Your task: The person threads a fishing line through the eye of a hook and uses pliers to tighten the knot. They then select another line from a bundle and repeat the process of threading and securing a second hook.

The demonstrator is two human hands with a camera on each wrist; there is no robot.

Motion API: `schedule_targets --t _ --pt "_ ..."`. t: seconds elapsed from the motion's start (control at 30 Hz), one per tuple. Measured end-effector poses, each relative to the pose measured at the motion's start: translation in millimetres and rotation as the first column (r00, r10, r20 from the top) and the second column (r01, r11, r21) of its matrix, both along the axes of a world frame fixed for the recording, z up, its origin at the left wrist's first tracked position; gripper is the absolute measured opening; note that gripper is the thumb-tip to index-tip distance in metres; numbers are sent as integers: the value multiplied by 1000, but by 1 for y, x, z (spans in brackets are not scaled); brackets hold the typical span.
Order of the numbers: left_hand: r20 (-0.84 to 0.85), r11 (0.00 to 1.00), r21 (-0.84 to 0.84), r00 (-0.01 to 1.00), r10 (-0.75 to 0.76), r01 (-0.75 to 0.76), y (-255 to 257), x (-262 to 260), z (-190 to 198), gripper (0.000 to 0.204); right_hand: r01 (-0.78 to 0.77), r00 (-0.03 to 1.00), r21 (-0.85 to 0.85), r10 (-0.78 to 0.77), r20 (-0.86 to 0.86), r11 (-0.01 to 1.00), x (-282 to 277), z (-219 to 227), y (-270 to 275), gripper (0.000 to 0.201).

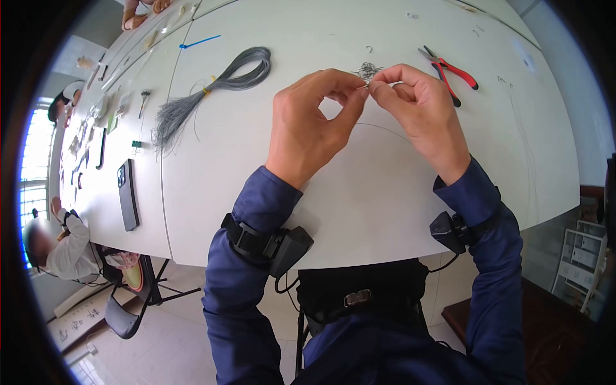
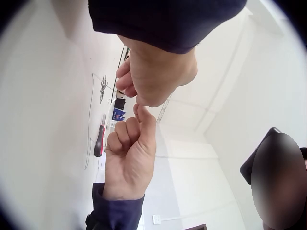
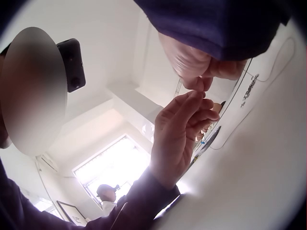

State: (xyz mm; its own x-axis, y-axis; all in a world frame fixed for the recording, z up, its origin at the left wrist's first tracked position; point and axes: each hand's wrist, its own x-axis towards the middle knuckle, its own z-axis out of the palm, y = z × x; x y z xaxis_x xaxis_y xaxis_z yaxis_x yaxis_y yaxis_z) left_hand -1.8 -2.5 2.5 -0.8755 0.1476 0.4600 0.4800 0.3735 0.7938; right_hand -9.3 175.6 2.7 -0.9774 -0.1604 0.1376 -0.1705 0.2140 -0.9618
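Observation:
My left hand (image 1: 314, 119) and right hand (image 1: 420, 106) meet fingertip to fingertip above the white table, thumbs against index fingers. Between them they pinch a tiny piece at the end of a thin grey line (image 1: 385, 128); the fingertips mostly hide it, and I cannot tell whether it is a hook. In the right wrist view, the line (image 3: 269, 104) makes a wide loop below the hands. Just beyond the fingers lies a small pile of metal hooks (image 1: 367, 69), with a single hook (image 1: 369, 49) farther off.
Pliers with red and black handles (image 1: 449, 69) lie beyond my right hand. To the left are a grey bundle of line (image 1: 247, 69) bound with a yellow tie, a blue cable tie (image 1: 202, 42) and a black phone (image 1: 128, 196). Other people sit along the table's left side.

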Motion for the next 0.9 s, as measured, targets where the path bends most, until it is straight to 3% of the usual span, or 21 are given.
schedule_targets --t 0.17,0.27,0.37,0.5,0.57,0.67,0.77,0.9 --pt "77 999 34 997 -23 20 -1 -2 -4 12 -1 1000 11 1 5 1000 0 -1 0 20" --pt "186 991 136 982 -32 6 0 -1 -3 11 4 999 -28 -3 36 1000 0 0 -2 20" --pt "232 975 216 973 1 -52 1 -3 -4 11 12 999 78 -16 42 997 5 7 -4 16" --pt "182 984 164 983 33 -63 1 -2 -5 10 87 957 382 29 -288 920 11 6 -6 10" --pt "107 995 81 993 50 -59 0 -4 -8 9 143 890 447 84 -449 883 12 6 -7 9" --pt "0 1000 -31 1000 4 -4 -1 -6 -14 7 168 853 388 63 -518 906 10 11 -5 8" --pt "-23 994 -104 999 -48 46 0 -4 -14 7 111 944 354 12 -328 929 7 16 2 8" --pt "19 995 -61 996 -83 84 2 -2 -12 7 12 990 234 21 -138 972 -5 7 11 18"
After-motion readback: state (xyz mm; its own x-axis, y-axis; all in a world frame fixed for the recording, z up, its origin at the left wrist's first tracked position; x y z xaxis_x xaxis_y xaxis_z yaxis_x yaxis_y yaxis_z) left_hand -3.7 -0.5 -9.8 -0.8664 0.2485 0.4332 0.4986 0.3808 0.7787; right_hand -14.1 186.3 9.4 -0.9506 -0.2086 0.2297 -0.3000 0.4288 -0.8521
